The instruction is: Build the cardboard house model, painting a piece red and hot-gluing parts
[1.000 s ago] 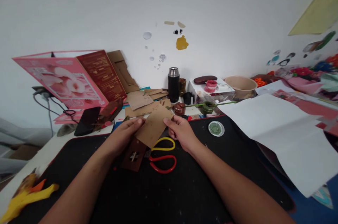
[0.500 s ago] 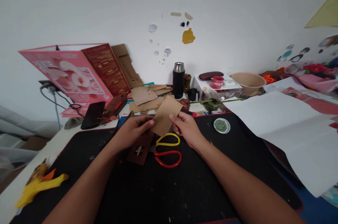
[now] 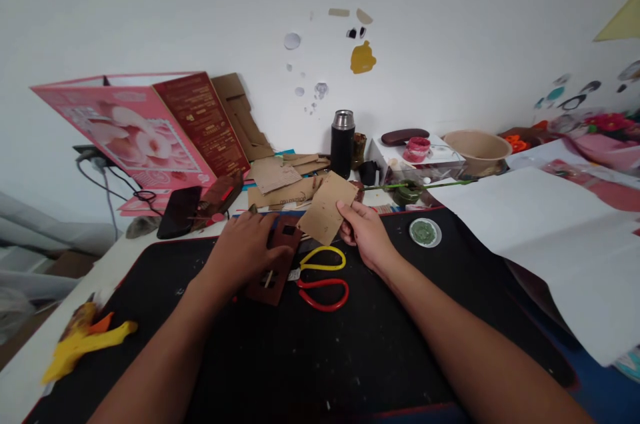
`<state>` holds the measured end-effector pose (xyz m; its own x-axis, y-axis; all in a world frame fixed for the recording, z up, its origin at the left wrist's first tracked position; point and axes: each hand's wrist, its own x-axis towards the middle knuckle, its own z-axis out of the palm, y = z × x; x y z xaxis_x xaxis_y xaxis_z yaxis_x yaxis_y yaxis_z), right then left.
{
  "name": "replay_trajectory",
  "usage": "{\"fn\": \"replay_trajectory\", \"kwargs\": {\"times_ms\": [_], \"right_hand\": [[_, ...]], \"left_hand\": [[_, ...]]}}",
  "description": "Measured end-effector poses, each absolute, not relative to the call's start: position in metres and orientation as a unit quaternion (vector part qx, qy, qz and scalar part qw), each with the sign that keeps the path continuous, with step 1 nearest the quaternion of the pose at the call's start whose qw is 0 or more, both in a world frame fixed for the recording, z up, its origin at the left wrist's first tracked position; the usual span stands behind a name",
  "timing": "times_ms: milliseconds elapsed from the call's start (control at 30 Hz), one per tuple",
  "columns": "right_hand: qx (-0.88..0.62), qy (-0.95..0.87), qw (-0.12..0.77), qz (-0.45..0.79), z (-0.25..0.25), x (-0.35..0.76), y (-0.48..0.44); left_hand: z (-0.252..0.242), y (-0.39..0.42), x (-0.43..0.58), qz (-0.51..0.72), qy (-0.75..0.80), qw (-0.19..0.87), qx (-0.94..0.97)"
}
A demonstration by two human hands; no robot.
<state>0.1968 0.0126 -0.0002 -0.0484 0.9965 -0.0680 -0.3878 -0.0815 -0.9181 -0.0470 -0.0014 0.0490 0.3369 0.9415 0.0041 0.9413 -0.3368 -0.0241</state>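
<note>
A tan piece of cardboard [image 3: 326, 211] is pinched at its right edge in my right hand [image 3: 365, 231], tilted above the black mat. My left hand [image 3: 247, 244] is off that piece, its thumb and fingers apart over a dark brown cardboard panel [image 3: 275, 281] with small window-like cut-outs. The hand covers the panel's left part, and whether it touches the panel I cannot tell. Just right of the panel lie scissors with one yellow and one red handle [image 3: 324, 295]; their blades are mostly hidden.
A yellow glue gun [image 3: 83, 341] lies at the left. Behind the mat [image 3: 325, 357] are a phone [image 3: 179, 212], cardboard scraps [image 3: 280, 197] and a black flask [image 3: 342, 147]. On the right sit a small dish of green stuff [image 3: 425, 233] and a large white sheet [image 3: 540, 231].
My left hand has let go of the tan cardboard and moved left and down over the brown panel. My right hand still holds the tan piece. The view has shifted slightly.
</note>
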Motion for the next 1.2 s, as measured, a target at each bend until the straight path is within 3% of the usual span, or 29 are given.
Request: {"fn": "replay_trajectory", "kwargs": {"times_ms": [300, 600, 967, 1200], "right_hand": [[-0.396, -0.369, 0.575, 0.613, 0.001, 0.202, 0.015], [-0.409, -0.391, 0.559, 0.605, -0.002, 0.199, 0.015], [-0.426, -0.421, 0.537, 0.594, -0.002, 0.198, 0.014], [-0.429, -0.435, 0.536, 0.582, -0.004, 0.197, 0.013]], "left_hand": [[0.045, -0.008, -0.030, 0.072, -0.578, 0.052, -0.811], [0.033, -0.005, -0.034, 0.037, -0.572, 0.026, -0.819], [0.041, 0.002, -0.051, -0.101, -0.617, -0.072, -0.777], [0.034, 0.012, -0.053, -0.230, -0.565, -0.123, -0.783]]}}
